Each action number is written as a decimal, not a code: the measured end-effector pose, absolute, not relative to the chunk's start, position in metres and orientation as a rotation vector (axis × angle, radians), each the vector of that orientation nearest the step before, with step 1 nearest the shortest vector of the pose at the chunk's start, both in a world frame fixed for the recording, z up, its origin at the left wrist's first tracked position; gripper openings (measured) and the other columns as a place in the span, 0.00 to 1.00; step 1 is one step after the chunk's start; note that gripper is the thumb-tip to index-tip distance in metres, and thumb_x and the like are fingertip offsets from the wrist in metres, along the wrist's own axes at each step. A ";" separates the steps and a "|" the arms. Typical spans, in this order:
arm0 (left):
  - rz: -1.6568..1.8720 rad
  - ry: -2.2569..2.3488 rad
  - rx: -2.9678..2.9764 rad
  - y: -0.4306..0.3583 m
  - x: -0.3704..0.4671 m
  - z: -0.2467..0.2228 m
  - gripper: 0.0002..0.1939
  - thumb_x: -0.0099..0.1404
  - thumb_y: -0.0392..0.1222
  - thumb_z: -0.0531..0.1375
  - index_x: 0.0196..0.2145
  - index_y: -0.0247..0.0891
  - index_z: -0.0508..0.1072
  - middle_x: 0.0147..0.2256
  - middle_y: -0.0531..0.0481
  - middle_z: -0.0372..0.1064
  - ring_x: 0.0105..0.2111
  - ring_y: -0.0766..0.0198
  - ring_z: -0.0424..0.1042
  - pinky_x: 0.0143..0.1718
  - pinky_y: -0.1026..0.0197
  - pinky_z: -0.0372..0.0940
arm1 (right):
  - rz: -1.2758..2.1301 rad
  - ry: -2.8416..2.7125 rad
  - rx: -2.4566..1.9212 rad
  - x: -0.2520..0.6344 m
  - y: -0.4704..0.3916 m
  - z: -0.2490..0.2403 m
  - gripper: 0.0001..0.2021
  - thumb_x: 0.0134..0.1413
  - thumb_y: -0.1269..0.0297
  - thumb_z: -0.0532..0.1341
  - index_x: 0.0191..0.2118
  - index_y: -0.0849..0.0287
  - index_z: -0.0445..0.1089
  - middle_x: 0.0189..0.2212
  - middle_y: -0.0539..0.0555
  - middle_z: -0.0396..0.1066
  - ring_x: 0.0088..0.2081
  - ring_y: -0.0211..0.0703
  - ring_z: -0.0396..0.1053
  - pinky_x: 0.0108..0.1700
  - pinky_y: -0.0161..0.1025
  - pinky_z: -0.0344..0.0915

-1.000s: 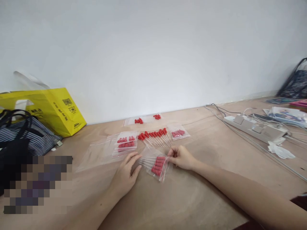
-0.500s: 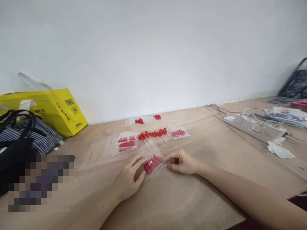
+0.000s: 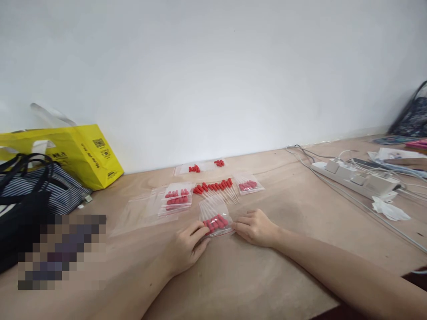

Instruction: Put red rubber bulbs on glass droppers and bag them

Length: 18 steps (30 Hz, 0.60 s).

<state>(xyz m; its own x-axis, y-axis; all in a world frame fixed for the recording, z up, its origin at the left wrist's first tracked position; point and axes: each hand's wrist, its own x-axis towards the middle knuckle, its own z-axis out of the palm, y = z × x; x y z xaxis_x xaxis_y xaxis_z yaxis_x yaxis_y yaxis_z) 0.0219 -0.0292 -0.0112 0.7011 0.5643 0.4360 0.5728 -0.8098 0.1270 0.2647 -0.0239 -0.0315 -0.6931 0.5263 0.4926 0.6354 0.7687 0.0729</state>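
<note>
A clear zip bag (image 3: 216, 218) holding several red-tipped sticks lies between my hands, its red-lined edge toward me. My left hand (image 3: 190, 244) pinches the left corner of that edge. At the right corner, my right hand (image 3: 255, 227) has its fingers closed on the bag. Just behind lies a row of loose red-tipped sticks (image 3: 218, 189). Filled bags (image 3: 176, 199) are stacked to the left of the row, and another filled bag (image 3: 248, 183) is on its right. Flat clear bags (image 3: 140, 213) lie further left.
More red-tipped pieces (image 3: 194, 169) on clear bags lie near the wall. A yellow bag (image 3: 100, 155) and a striped bag (image 3: 66, 186) stand at left. On the right are a power strip (image 3: 353, 178) with cables and a crumpled tissue (image 3: 390, 209). A hand shows at the far right edge.
The bag between my hands has turned so its edge lies nearly level and flatter on the table. My right fingers have closed together. A hand has appeared at the far right.
</note>
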 end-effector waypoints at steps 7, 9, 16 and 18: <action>-0.801 -0.895 -2.808 -0.028 0.019 -0.010 0.10 0.60 0.43 0.55 0.39 0.38 0.66 0.37 0.47 0.68 0.36 0.64 0.70 0.35 0.64 0.66 | -0.415 -2.442 -0.718 0.264 -0.019 -0.030 0.13 0.53 0.73 0.48 0.23 0.59 0.65 0.17 0.50 0.63 0.18 0.33 0.53 0.23 0.35 0.43; -0.828 -0.852 -2.752 -0.029 0.022 -0.012 0.14 0.58 0.47 0.57 0.39 0.37 0.66 0.36 0.47 0.69 0.34 0.63 0.70 0.32 0.64 0.67 | -0.429 -2.405 -0.703 0.264 -0.018 -0.031 0.13 0.53 0.73 0.48 0.23 0.59 0.64 0.17 0.50 0.62 0.18 0.33 0.53 0.23 0.35 0.43; -0.831 -0.586 -2.448 -0.026 0.024 -0.013 0.10 0.63 0.32 0.48 0.36 0.35 0.68 0.31 0.49 0.71 0.27 0.70 0.71 0.26 0.69 0.65 | -0.481 -2.263 -0.680 0.264 -0.013 -0.033 0.09 0.55 0.70 0.48 0.29 0.61 0.64 0.20 0.49 0.65 0.21 0.33 0.58 0.24 0.33 0.48; -0.839 -0.498 -2.421 -0.025 0.021 -0.012 0.11 0.64 0.31 0.47 0.36 0.34 0.68 0.30 0.49 0.72 0.27 0.69 0.71 0.26 0.69 0.64 | -0.473 -2.248 -0.691 0.263 -0.012 -0.033 0.09 0.55 0.70 0.48 0.29 0.61 0.63 0.21 0.49 0.66 0.21 0.32 0.59 0.24 0.32 0.49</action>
<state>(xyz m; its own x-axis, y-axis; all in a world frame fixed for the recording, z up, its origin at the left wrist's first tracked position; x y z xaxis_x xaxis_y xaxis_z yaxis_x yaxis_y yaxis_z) 0.0214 -0.0249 -0.0123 0.7398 0.1664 0.6520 0.4922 -0.7945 -0.3557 0.2634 -0.0116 -0.0331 -0.5928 0.3355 0.7322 0.6020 0.7885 0.1261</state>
